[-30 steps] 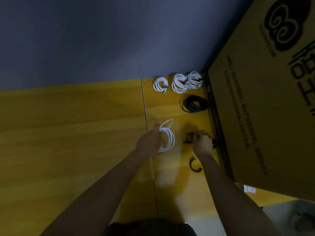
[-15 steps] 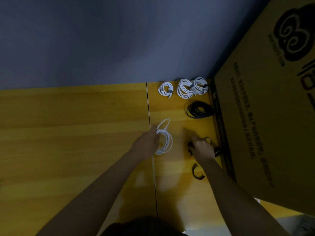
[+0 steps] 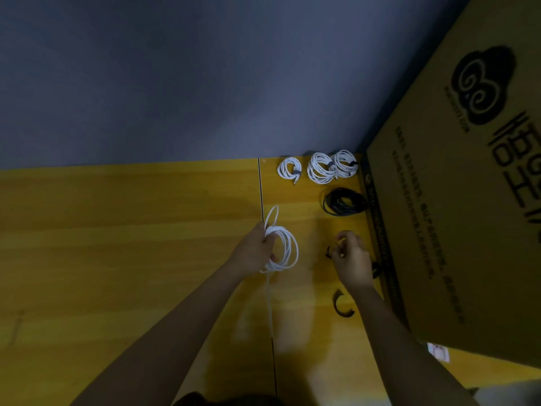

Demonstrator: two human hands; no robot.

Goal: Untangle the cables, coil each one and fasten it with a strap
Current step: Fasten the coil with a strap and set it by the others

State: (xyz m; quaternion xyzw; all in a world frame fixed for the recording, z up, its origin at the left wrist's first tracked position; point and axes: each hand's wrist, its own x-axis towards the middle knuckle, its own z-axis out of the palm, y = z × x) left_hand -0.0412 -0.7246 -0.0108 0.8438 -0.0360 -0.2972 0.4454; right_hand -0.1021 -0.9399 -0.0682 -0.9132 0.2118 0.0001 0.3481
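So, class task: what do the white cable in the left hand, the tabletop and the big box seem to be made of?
White cable: probably plastic-sheathed; smooth, bends into loose loops.
Tabletop: looks like wood or wood-look laminate, yellow with grain streaks and a slight sheen; which one, I cannot tell.
Big box: cardboard, judging by its matt brown face with dark printing.

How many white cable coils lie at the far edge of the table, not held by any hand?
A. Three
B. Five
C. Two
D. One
A: three white coils lie in a row at the far edge of the table; a fourth is in the left hand.
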